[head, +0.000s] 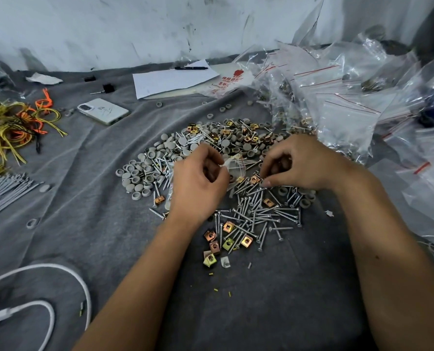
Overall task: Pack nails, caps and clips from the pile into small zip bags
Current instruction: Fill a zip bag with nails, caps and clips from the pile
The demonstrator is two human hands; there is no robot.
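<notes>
head view: left hand (198,177) pinches a bag (233,163) by its edge; right hand (297,163), fingers curled together, pinches a clip (255,179) just right of the bag.

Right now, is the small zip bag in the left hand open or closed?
Cannot tell. The left hand pinches the small zip bag at one edge, but its mouth is too small and creased to see clearly.

Both hands (200,173) (297,163) over the hardware pile (210,158), small zip bag (233,163) (clear) between them
</notes>
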